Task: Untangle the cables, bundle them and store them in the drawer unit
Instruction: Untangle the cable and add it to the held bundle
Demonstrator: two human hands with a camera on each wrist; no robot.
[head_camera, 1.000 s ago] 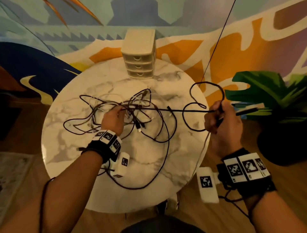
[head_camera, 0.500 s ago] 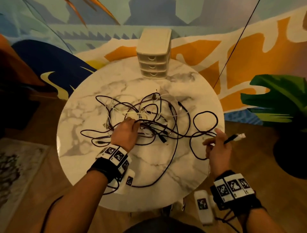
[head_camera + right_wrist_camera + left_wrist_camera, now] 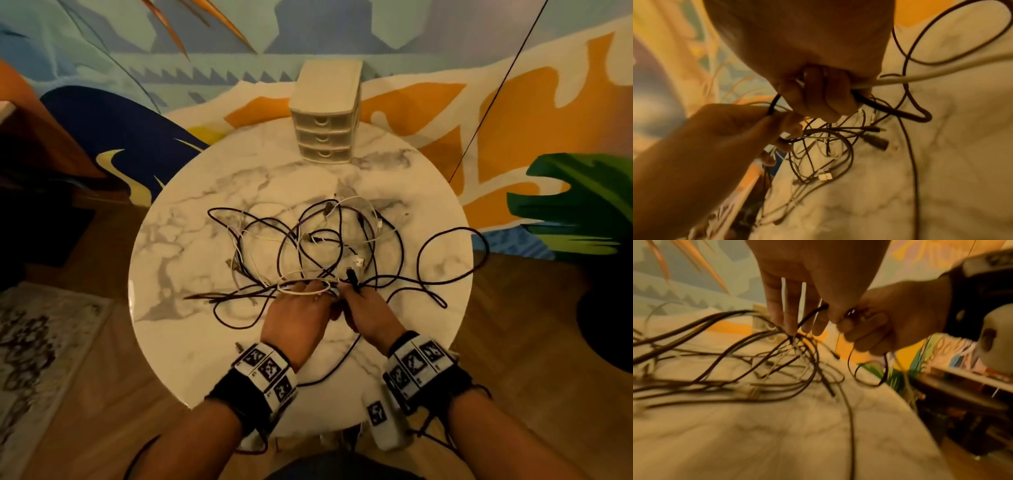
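From my head, one camera looks down over the round table. Two wrist cameras sit close – each facing my fingers – all sharing the tangled cables.

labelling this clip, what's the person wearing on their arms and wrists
Both forearms are bare, with no sleeves. The left hand and right hand each sit ahead of a black wrist strap carrying a white band of square black-and-white coded markers. A small white camera unit bearing its own marker hangs under the right wrist, with thin black cables trailing beside it.
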